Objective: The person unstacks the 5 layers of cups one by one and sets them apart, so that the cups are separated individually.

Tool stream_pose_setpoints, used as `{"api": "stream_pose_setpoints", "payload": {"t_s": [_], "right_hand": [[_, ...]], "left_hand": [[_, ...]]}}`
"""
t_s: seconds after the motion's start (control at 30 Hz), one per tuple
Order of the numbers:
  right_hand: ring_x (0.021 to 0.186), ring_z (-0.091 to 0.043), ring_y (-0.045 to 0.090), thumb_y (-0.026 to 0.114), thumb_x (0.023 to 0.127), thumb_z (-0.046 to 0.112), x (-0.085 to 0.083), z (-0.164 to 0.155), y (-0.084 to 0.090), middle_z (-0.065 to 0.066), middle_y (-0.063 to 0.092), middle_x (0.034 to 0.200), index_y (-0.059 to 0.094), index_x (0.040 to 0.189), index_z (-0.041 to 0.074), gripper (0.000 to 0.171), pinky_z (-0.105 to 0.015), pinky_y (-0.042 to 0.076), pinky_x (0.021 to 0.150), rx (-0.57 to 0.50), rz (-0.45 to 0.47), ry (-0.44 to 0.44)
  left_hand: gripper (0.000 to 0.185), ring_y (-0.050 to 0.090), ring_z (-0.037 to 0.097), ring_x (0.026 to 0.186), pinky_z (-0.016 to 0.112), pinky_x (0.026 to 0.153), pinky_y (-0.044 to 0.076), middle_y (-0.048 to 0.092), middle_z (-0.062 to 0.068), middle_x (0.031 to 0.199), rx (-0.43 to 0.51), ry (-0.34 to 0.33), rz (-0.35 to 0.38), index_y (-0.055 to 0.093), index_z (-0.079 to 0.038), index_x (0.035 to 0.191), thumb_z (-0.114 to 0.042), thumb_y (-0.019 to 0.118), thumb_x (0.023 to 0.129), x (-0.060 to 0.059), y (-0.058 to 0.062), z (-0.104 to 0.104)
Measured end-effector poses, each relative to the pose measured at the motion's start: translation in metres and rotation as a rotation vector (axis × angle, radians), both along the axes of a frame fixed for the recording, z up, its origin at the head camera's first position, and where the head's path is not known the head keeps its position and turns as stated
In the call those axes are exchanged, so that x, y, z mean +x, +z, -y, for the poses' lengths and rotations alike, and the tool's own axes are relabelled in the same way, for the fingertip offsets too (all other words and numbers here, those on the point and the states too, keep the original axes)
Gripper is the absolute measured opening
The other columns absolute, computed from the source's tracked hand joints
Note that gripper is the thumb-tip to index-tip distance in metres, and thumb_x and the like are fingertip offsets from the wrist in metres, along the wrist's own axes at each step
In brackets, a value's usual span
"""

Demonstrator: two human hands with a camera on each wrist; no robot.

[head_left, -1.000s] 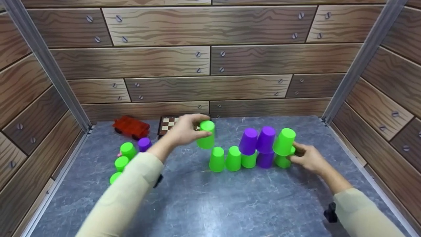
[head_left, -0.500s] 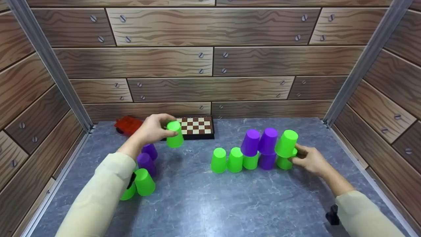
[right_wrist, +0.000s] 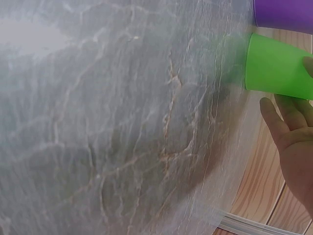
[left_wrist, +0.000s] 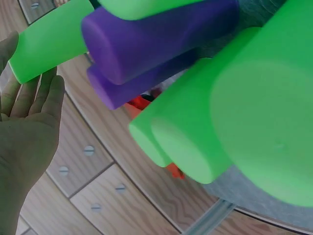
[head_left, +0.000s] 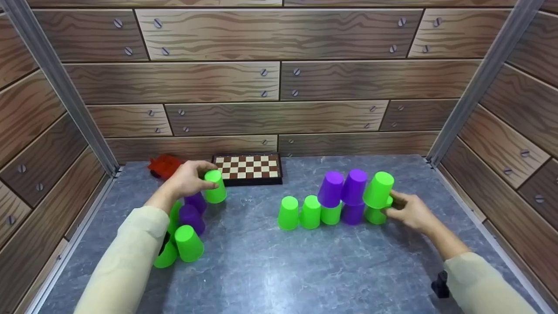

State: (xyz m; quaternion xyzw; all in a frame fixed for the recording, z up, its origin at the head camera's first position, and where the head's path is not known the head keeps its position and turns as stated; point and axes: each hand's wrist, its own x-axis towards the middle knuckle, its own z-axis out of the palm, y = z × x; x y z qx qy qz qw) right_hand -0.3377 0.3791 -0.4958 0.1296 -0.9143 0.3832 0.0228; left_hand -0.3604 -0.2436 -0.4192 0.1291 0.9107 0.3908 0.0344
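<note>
The left hand [head_left: 185, 179] curls its fingers round an upside-down green cup [head_left: 215, 186], held left of centre in the head view, just in front of a chessboard [head_left: 247, 168]. Below it, toward the lower left, lies a loose cluster of purple and green cups [head_left: 187, 226] — some tipped over. A red toy [head_left: 165, 165] sits at the back left. At right of centre, the right hand [head_left: 409, 212] touches the lower green cup [head_left: 375, 214] at the right end of a two-tier cup stack [head_left: 335, 203]; its fingers look lightly bent — whether they grip the cup cannot be told. Everything rests on a grey marbled table [head_left: 279, 270].
</note>
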Motion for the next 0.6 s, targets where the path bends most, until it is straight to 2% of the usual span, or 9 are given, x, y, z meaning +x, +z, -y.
{"api": "stream_pose_setpoints", "payload": {"t_s": [0.03, 0.17, 0.27, 0.43, 0.6], "right_hand": [[0.124, -0.050, 0.063, 0.077, 0.092, 0.002, 0.000, 0.000, 0.000, -0.038, 0.058, 0.140, 0.046, 0.148, -0.016, 0.067, -0.047, 0.054, 0.104, -0.004, -0.004, 0.004], [0.123, -0.048, 0.063, 0.076, 0.093, 0.001, 0.001, 0.001, 0.000, -0.037, 0.059, 0.139, 0.047, 0.148, -0.015, 0.065, -0.022, 0.054, 0.097, -0.011, -0.009, 0.009], [0.124, -0.047, 0.063, 0.076, 0.093, 0.002, 0.001, 0.000, 0.000, -0.037, 0.059, 0.140, 0.047, 0.149, -0.015, 0.065, -0.014, 0.050, 0.093, -0.012, -0.004, 0.009], [0.124, -0.045, 0.063, 0.077, 0.094, 0.004, 0.002, 0.001, 0.001, -0.036, 0.059, 0.140, 0.048, 0.149, -0.014, 0.065, -0.013, 0.049, 0.093, -0.016, -0.009, 0.016], [0.119, -0.032, 0.066, 0.078, 0.094, 0.004, 0.002, 0.002, -0.001, -0.033, 0.062, 0.138, 0.050, 0.148, -0.013, 0.063, -0.013, 0.050, 0.091, -0.038, -0.011, 0.021]], "left_hand": [[0.055, 0.064, 0.037, 0.120, 0.050, 0.104, 0.055, 0.069, 0.021, 0.132, -0.006, 0.001, 0.006, 0.063, 0.003, 0.141, -0.012, 0.084, 0.092, 0.000, -0.001, 0.001], [0.055, 0.064, 0.037, 0.121, 0.050, 0.104, 0.055, 0.068, 0.022, 0.134, -0.037, 0.004, 0.030, 0.064, 0.003, 0.140, -0.012, 0.084, 0.092, -0.003, -0.006, 0.003], [0.054, 0.064, 0.036, 0.121, 0.049, 0.104, 0.055, 0.068, 0.022, 0.134, -0.060, 0.008, 0.043, 0.065, 0.002, 0.139, -0.011, 0.085, 0.091, -0.006, -0.008, 0.004], [0.052, 0.066, 0.035, 0.117, 0.049, 0.103, 0.055, 0.069, 0.021, 0.131, -0.086, -0.006, 0.032, 0.067, 0.003, 0.135, -0.010, 0.086, 0.089, -0.009, -0.009, 0.003], [0.050, 0.067, 0.034, 0.115, 0.049, 0.102, 0.056, 0.071, 0.020, 0.128, -0.103, -0.020, 0.027, 0.069, 0.003, 0.132, -0.008, 0.088, 0.087, -0.012, -0.011, 0.003]]}}
